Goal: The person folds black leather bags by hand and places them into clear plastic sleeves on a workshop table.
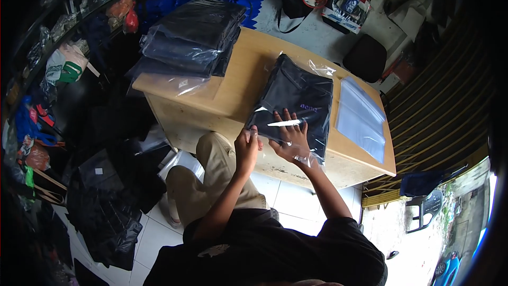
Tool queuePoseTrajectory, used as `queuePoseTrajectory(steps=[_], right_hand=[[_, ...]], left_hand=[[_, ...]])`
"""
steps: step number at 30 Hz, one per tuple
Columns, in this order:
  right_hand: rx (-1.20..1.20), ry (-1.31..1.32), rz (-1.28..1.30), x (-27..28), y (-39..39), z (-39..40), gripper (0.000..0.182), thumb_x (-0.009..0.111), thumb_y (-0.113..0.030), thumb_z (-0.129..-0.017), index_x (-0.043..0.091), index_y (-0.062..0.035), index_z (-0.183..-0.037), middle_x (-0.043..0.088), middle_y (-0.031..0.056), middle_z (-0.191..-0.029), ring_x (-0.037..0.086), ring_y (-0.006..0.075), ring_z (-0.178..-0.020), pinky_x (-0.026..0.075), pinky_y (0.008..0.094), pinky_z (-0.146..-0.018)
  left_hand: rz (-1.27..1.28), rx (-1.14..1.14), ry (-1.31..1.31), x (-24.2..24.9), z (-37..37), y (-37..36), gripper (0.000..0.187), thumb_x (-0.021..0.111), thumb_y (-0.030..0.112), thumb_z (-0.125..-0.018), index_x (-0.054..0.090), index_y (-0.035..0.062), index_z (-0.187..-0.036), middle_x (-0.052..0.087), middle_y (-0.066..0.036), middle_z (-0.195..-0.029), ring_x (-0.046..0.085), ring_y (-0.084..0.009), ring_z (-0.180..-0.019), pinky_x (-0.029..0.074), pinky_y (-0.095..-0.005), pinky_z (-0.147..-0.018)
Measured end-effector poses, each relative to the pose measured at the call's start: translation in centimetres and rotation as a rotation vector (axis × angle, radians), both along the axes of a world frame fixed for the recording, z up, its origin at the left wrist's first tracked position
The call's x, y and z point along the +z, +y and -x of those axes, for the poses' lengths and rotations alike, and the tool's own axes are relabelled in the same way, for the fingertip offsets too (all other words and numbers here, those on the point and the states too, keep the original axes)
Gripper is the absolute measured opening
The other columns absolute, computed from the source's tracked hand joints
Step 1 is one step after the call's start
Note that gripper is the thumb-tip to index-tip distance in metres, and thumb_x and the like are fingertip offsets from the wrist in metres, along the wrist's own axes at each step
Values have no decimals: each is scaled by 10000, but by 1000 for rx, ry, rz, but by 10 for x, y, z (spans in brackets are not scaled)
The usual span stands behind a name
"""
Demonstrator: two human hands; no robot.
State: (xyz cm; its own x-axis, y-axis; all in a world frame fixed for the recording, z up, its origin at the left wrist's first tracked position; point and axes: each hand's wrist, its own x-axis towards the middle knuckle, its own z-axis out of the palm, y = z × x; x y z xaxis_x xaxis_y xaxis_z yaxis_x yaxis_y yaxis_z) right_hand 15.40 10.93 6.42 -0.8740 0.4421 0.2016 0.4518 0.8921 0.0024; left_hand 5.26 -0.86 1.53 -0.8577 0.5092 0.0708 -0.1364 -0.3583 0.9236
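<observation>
Black folded garment in clear bag [296,92] lies flat on the tabletop [243,82], between the dark bagged stack [193,37] and the clear plastic sleeves [361,116]. Long axis runs from the near edge toward the far side; purple lettering reads upright from the wearer's side. Right hand [292,140] pressed on it, fingers spread. Left hand [247,148] curled at near-left corner, thumb extended; pinch cannot be told.

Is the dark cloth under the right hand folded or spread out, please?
Folded: the dark cloth lies as a compact rectangle on the table, with clear plastic around it.
</observation>
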Motion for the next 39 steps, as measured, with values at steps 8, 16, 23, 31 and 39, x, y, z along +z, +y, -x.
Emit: queuePoseTrajectory(steps=[8, 16, 23, 31, 39], right_hand=[[-233, 82, -130, -15, 0, 23, 859, 633, -452, -790, 245, -215, -1518, 321, 208, -1511, 360, 482, -1329, 203, 730, -1017], [-321, 186, -51, -24, 36, 37, 797, 626, -466, -775, 358, -151, -1457, 412, 194, -1455, 366, 518, -1312, 202, 758, -982], [-316, 256, -20, -9, 33, 34, 765, 655, -276, -728, 393, -59, -1414, 434, 230, -1419, 373, 438, -1335, 212, 637, -1091], [-359, 263, -10, -12, 48, 39, 806, 643, -348, -707, 381, -157, -1444, 388, 212, -1472, 313, 457, -1374, 219, 691, -1041], [-433, 222, 10, -12, 52, 49, 890, 681, -439, -691, 351, -160, -1469, 338, 215, -1501, 266, 434, -1403, 210, 692, -1038]], left_hand=[[89, -212, 243, 13, 14, -19, 324, 520, 238, -979, 533, 17, -741, 508, -37, -537, 504, -125, -476, 387, -297, -475], [104, -246, 483, 13, 21, -28, 301, 547, 206, -954, 537, -14, -750, 493, -106, -526, 466, -176, -448, 356, -326, -471], [197, -318, 608, 9, 32, -38, 242, 578, 174, -944, 564, -18, -796, 452, -110, -525, 396, -138, -451, 316, -328, -458], [108, -335, 356, -24, 20, -14, 281, 567, 226, -969, 570, 9, -790, 524, -1, -564, 493, -53, -494, 376, -242, -461], [-54, -293, -11, -50, 15, -3, 233, 519, 195, -996, 533, 36, -825, 462, 18, -624, 432, -58, -533, 373, -228, -518]])
